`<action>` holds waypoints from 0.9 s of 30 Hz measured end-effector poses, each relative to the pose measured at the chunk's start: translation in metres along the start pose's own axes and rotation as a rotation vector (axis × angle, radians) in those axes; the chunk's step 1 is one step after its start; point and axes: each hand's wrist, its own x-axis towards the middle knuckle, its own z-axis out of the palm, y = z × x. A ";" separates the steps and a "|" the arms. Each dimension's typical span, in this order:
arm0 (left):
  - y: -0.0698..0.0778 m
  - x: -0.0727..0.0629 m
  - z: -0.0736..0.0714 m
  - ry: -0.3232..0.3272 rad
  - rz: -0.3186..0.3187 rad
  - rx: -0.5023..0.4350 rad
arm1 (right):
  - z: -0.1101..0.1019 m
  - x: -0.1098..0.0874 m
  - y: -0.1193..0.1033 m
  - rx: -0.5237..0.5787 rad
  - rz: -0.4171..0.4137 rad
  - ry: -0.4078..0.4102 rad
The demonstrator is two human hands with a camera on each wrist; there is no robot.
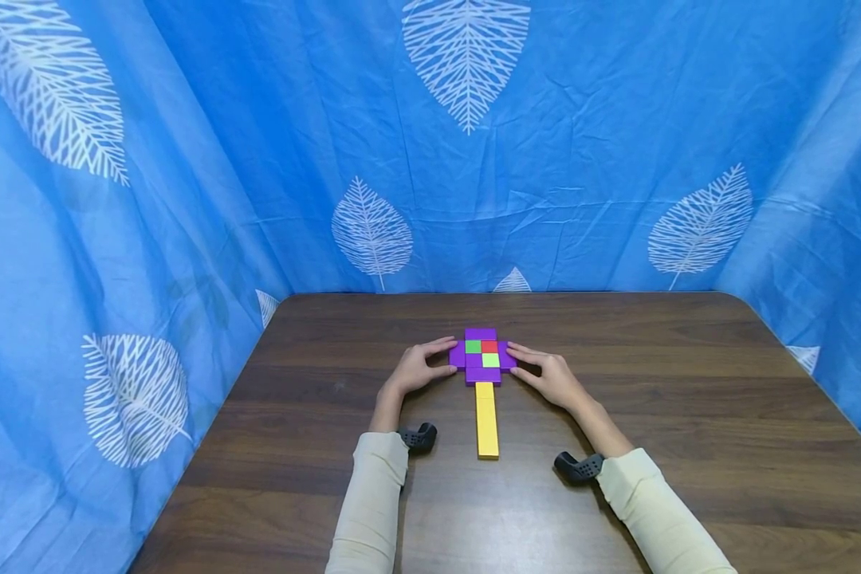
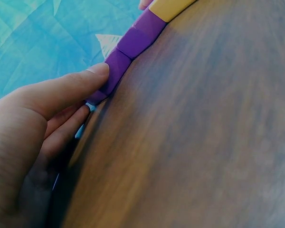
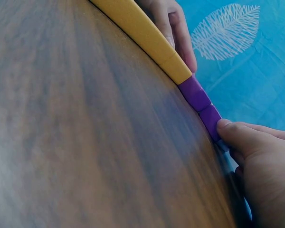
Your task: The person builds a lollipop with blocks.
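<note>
A flat flower-like shape of blocks lies on the wooden table. Its middle shows a green square (image 1: 473, 347), a red square (image 1: 489, 347) and a light green square (image 1: 491, 360). My left hand (image 1: 414, 370) pinches the left purple block (image 1: 457, 355) between thumb and fingers. On the opposite side, my right hand (image 1: 556, 379) does the same with the right purple block (image 1: 505, 355). Another purple block (image 1: 481, 334) forms the top, and one more purple block (image 1: 484, 376) the bottom. From there a yellow strip (image 1: 487, 422) of blocks runs toward me.
The dark wooden table (image 1: 280, 478) has its far edge a little behind the blocks. A blue curtain (image 1: 581, 119) with white leaf prints hangs behind and along the sides. Black wrist devices, left (image 1: 421, 438) and right (image 1: 578, 468), stick out inward from the sleeves.
</note>
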 end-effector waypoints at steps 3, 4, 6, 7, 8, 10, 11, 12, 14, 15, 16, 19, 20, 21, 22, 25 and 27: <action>0.001 -0.001 0.000 -0.001 -0.012 -0.005 | 0.000 0.000 -0.001 -0.002 -0.012 0.007; 0.001 -0.002 0.000 -0.001 -0.016 -0.004 | 0.000 -0.001 -0.001 -0.002 -0.014 0.009; 0.002 -0.003 0.000 -0.001 -0.015 -0.003 | 0.000 -0.001 -0.002 -0.002 -0.017 0.014; 0.002 -0.003 0.000 -0.003 -0.015 0.000 | 0.000 -0.001 -0.002 -0.003 -0.021 0.015; 0.002 -0.003 0.000 -0.004 -0.012 0.003 | 0.000 -0.001 -0.002 -0.003 -0.023 0.016; 0.002 -0.004 0.000 -0.008 -0.006 0.010 | 0.000 -0.002 -0.003 0.000 -0.021 0.016; 0.002 -0.005 0.000 -0.010 -0.005 0.011 | 0.000 -0.002 -0.003 -0.002 -0.024 0.015; 0.002 -0.005 -0.001 -0.011 -0.007 0.010 | 0.000 -0.002 -0.004 0.000 -0.023 0.014; 0.002 -0.006 -0.002 -0.008 -0.012 -0.006 | 0.000 -0.002 -0.004 0.006 -0.018 0.009; 0.002 -0.006 -0.002 -0.005 -0.016 -0.018 | 0.000 -0.001 -0.004 0.008 -0.015 0.006; 0.002 -0.006 -0.003 -0.001 -0.020 -0.035 | 0.000 -0.001 -0.004 0.009 -0.014 0.003; 0.002 -0.004 -0.004 0.015 -0.035 -0.092 | 0.000 0.000 -0.003 0.016 -0.004 0.008; 0.002 -0.004 -0.005 0.023 -0.037 -0.120 | 0.000 0.000 -0.002 0.018 -0.001 0.012; 0.001 -0.003 -0.005 0.030 -0.039 -0.149 | -0.001 0.000 -0.002 0.019 0.002 0.017; 0.001 -0.002 -0.006 0.038 -0.045 -0.188 | -0.001 0.000 -0.001 0.025 0.006 0.024; -0.003 -0.001 -0.009 0.076 -0.083 -0.341 | -0.003 0.000 -0.002 0.046 0.023 0.049; -0.006 -0.001 -0.014 0.100 -0.120 -0.519 | -0.005 0.000 -0.003 0.063 0.037 0.067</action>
